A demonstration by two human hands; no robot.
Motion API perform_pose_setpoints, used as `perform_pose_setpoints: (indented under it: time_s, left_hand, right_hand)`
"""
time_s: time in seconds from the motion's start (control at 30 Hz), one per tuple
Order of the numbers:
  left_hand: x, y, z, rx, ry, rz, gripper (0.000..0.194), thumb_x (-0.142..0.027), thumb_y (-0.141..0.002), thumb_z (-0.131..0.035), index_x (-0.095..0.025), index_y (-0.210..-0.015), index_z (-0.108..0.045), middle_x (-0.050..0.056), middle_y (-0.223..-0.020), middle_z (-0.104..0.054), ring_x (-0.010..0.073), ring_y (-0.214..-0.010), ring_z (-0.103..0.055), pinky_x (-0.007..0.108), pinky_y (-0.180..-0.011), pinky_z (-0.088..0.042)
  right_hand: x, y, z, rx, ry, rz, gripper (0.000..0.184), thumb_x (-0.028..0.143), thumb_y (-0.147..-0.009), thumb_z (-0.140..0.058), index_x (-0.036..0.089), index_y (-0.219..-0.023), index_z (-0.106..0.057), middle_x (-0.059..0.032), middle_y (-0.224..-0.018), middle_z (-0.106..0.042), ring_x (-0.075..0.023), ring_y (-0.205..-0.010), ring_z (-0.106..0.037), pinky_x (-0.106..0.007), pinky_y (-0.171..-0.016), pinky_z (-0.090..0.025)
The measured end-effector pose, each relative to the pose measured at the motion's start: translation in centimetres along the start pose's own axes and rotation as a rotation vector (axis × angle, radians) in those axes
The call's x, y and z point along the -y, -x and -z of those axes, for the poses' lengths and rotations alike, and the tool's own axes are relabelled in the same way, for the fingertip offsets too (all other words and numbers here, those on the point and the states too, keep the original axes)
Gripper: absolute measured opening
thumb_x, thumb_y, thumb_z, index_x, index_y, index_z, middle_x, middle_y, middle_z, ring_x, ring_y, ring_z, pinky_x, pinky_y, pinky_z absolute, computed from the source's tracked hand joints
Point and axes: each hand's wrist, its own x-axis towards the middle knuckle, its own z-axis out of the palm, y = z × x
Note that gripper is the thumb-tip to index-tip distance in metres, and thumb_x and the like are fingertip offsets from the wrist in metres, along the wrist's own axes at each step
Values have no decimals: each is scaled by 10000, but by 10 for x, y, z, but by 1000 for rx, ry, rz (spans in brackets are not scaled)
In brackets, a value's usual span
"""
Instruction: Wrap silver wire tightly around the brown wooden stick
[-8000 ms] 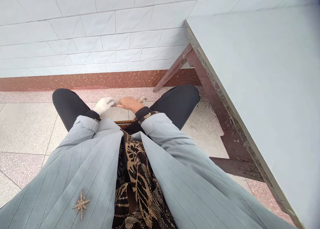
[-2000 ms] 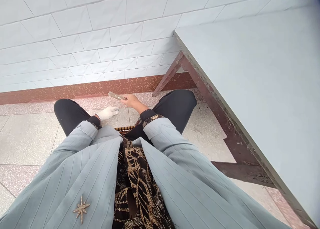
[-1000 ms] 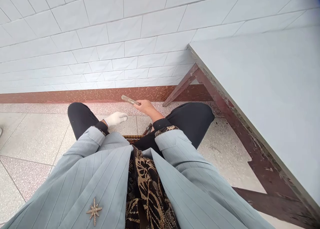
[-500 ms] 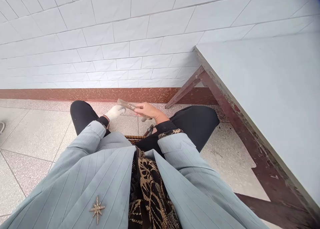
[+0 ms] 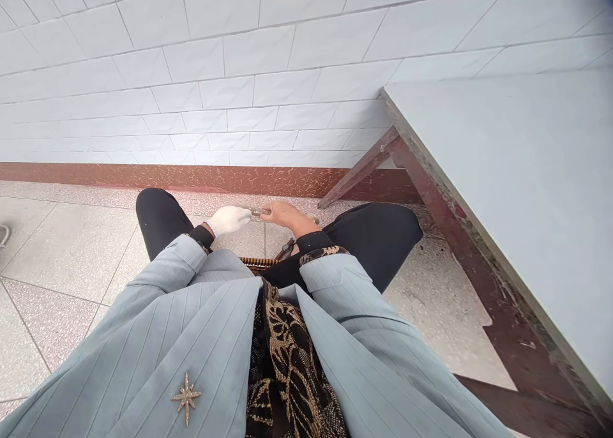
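I sit with my knees apart above a speckled tiled floor. My left hand (image 5: 230, 219) wears a white glove and is closed on one end of a thin brownish stick-like piece (image 5: 257, 212). My bare right hand (image 5: 281, 212) is closed round the same piece, right beside the glove, between my knees. Most of the piece is hidden by the two hands. A dark tool handle (image 5: 285, 250) pokes out beneath my right wrist, and a striped woven edge (image 5: 253, 261) shows below it.
A pale grey table top (image 5: 502, 170) on a dark red-brown frame (image 5: 445, 214) runs along my right. A white tiled wall with a red-brown skirting (image 5: 191, 177) stands ahead. Bare floor tiles (image 5: 62, 246) lie to my left.
My right hand had lifted the piece away from the glove, then brought it back down. The gloved left hand rose to meet it, and both hands now grip it together.
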Motion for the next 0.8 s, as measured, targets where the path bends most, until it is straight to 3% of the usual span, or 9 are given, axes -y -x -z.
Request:
perform_pose_setpoints:
  time_s: [0.07, 0.17, 0.23, 0.3, 0.4, 0.47, 0.57, 0.7, 0.8]
  left_hand:
    - [7, -5, 5, -20, 49, -12, 296, -322, -1011, -481, -200, -1030, -750, 70, -1031, -767, 226, -965, -684, 303, -845, -471]
    - [19, -10, 7, -25, 414, -40, 199, -277, -933, -574, -161, -918, -735, 45, -903, -732, 187, -854, -638, 292, -830, -467]
    - [25, -10, 2, -19, 653, -47, 192, -305, -910, -616, -140, -887, -712, 29, -820, -693, 158, -782, -605, 277, -797, -476]
    - [27, -6, -9, -17, 759, -34, 274, -392, -935, -617, -131, -887, -686, 9, -708, -620, 137, -691, -574, 266, -740, -486]
    - [22, -1, -30, -19, 827, 2, 403, -490, -1024, -472, -137, -937, -647, -53, -573, -451, 110, -523, -456, 255, -632, -472]
    - [17, 0, -41, -14, 821, 24, 399, -456, -1055, -391, -142, -989, -627, -66, -584, -416, 103, -493, -407, 237, -571, -429]
    - [10, 0, -45, -6, 744, 36, 290, -334, -1033, -410, -151, -951, -620, -47, -634, -449, 106, -543, -433, 228, -583, -399]
    - [8, 4, -32, -24, 557, 18, 182, -265, -962, -528, -178, -862, -653, -11, -721, -556, 134, -694, -518, 258, -741, -428]
    - [9, 5, -12, -57, 420, 17, 163, -288, -939, -565, -209, -865, -686, 10, -780, -619, 178, -793, -565, 290, -822, -426]
  right_hand:
    - [3, 5, 1, 143, -19, 52, 130, 285, -823, -698, 168, -800, -750, -6, -640, -605, -146, -662, -547, -268, -632, -347]
    - [2, 12, 8, 408, -216, 171, 165, 335, -800, -695, 177, -818, -736, 19, -614, -599, -116, -576, -530, -249, -613, -398]
    - [-2, 16, 15, 487, -425, 258, 222, 387, -784, -706, 167, -811, -702, 11, -647, -611, -104, -564, -522, -249, -606, -419]
    - [-5, 18, 19, 431, -589, 306, 285, 437, -760, -741, 163, -800, -674, 0, -682, -619, -99, -567, -518, -251, -594, -429]
    - [-6, 17, 20, 224, -730, 291, 307, 453, -787, -745, 161, -810, -651, -17, -722, -622, -98, -573, -512, -254, -586, -443]
    - [-4, 14, 18, 39, -754, 196, 267, 423, -856, -690, 164, -834, -630, -31, -755, -630, -102, -580, -518, -253, -585, -456]
    - [-4, 4, 13, -177, -592, -10, 228, 366, -966, -547, 164, -890, -621, -46, -792, -644, -111, -599, -538, -243, -592, -465]
    - [-11, -8, 8, -222, -358, -103, 190, 315, -924, -593, 156, -922, -697, -18, -699, -592, -138, -631, -528, -251, -602, -392]
    - [-11, -8, 4, -137, -238, -68, 120, 285, -831, -677, 173, -823, -721, 6, -603, -521, -156, -667, -521, -264, -616, -331]
